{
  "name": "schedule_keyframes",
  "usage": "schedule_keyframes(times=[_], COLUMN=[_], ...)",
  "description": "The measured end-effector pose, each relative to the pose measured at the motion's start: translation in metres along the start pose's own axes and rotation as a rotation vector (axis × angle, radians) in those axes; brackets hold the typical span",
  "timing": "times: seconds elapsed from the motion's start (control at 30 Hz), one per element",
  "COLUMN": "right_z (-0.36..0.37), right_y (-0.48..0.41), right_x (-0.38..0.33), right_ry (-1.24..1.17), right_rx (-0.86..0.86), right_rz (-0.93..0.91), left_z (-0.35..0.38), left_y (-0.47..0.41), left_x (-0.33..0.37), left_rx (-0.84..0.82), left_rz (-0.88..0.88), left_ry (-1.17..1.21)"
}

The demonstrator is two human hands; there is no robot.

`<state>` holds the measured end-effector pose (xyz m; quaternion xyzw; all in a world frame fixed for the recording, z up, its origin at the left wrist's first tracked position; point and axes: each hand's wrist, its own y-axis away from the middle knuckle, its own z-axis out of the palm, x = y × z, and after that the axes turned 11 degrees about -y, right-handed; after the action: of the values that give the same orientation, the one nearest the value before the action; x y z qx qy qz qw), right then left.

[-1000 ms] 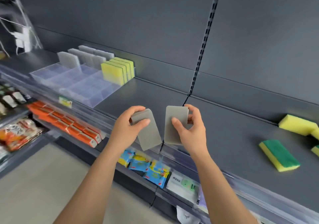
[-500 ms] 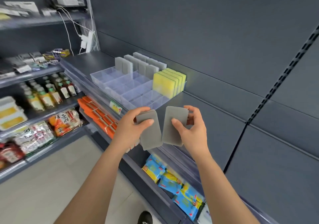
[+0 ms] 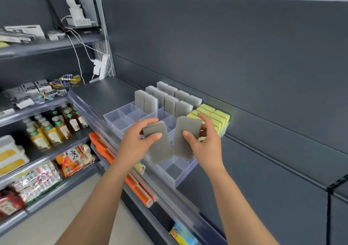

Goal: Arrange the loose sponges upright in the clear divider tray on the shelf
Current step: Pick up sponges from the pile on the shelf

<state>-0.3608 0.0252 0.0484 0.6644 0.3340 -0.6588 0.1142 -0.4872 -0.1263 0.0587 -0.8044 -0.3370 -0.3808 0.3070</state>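
Note:
A clear divider tray [image 3: 176,182] sits on the dark shelf, directly under my hands. Several grey sponges [image 3: 170,103] stand upright in its rear compartments, and several yellow sponges [image 3: 219,117] stand upright at its right rear. My left hand [image 3: 138,143] grips a grey sponge [image 3: 160,146] by its upper part. My right hand [image 3: 206,141] grips a second grey sponge [image 3: 185,138] beside it. Both sponges are held upright just above the tray's front compartments, almost touching each other.
The dark shelf [image 3: 105,92] stretches left and right of the tray, against a grey back panel [image 3: 226,56]. Bottles [image 3: 54,127] and snack packets [image 3: 75,158] fill lower shelves at left. Orange boxes [image 3: 139,190] lie on the shelf below. A power strip [image 3: 100,67] with cables hangs upper left.
The view has swung left, bringing the tray from the upper left to right beneath my hands. Both hands still hold their grey sponges, now over the tray's front compartments.

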Motion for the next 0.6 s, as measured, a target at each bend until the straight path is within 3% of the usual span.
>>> schedule_keyframes(times=[0.6], right_z=[0.088], right_y=[-0.089], right_x=[0.024], right_ry=[0.245], right_rx=[0.216], right_rz=[-0.006], left_z=[-0.027], left_y=[-0.141], left_x=[-0.056], left_rx=[-0.161], left_rz=[0.104], left_ry=[0.001])
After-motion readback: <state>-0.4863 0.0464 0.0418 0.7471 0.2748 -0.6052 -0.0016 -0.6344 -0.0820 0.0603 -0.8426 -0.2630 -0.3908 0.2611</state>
